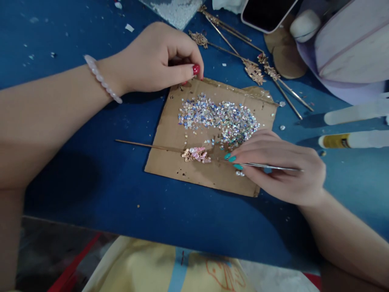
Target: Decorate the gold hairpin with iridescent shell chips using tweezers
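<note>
My right hand (273, 166) is closed on a pair of thin metal tweezers (267, 166). Their tips point left, close to the pink decorated head of a gold hairpin (196, 154). That hairpin lies on a piece of cardboard (170, 162), its long stem reaching past the left edge. At the cardboard's upper left corner rests my left hand (170, 61), fingers curled down; whether it pinches anything is hidden. A spread of small shiny rhinestones (219, 117) covers the upper middle of the cardboard. Several pearl beads (240, 173) sit beneath my right fingertips.
Several gold hairpins (253, 73) lie beyond the cardboard. Behind them are a bag of tiny white beads (176, 10) and a phone (267, 14). Two glue bottles (349, 140) (355, 113) lie at the right. The blue table (121, 202) ends near my lap.
</note>
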Demonstrator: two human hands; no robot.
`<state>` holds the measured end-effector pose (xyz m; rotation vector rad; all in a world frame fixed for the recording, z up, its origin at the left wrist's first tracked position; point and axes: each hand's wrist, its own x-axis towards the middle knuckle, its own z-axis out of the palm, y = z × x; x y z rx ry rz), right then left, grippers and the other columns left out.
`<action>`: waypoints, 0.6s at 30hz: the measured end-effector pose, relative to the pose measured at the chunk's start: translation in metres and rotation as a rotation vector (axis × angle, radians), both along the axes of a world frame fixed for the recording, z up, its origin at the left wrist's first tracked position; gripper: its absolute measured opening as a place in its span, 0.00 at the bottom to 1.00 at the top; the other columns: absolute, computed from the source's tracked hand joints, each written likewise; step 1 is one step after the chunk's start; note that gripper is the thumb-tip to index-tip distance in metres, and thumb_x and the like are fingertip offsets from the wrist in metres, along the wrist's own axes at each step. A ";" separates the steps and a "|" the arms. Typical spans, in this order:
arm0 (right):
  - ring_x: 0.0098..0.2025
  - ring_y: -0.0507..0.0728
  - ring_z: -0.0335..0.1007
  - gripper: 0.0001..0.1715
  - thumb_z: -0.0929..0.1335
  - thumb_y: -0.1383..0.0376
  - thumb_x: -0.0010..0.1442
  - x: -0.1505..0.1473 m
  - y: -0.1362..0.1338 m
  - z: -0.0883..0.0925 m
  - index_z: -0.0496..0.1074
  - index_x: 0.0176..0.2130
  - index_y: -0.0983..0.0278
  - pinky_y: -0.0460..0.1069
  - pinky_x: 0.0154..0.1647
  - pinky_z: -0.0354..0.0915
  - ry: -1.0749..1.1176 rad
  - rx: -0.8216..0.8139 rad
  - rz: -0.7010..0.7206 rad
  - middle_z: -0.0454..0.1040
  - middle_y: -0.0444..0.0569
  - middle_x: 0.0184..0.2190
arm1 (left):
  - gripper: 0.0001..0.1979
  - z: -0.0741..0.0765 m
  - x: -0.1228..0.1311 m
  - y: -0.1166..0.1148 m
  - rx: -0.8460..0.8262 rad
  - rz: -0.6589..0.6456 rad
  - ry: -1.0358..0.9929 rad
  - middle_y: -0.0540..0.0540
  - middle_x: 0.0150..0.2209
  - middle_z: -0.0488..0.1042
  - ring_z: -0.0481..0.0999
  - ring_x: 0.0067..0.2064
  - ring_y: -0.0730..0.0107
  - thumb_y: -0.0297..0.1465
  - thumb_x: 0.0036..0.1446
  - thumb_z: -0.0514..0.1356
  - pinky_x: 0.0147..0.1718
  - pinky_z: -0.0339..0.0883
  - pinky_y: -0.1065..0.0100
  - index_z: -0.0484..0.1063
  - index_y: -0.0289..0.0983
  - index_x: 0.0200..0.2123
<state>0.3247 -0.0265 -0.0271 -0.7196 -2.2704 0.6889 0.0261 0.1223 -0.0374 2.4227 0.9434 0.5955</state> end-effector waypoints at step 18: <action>0.37 0.58 0.88 0.15 0.74 0.76 0.63 -0.002 0.004 -0.005 0.83 0.44 0.58 0.56 0.43 0.81 0.077 0.013 -0.014 0.89 0.46 0.37 | 0.27 0.024 -0.004 -0.012 0.019 -0.031 0.067 0.47 0.39 0.83 0.75 0.37 0.75 0.46 0.69 0.53 0.42 0.66 0.69 0.85 0.34 0.50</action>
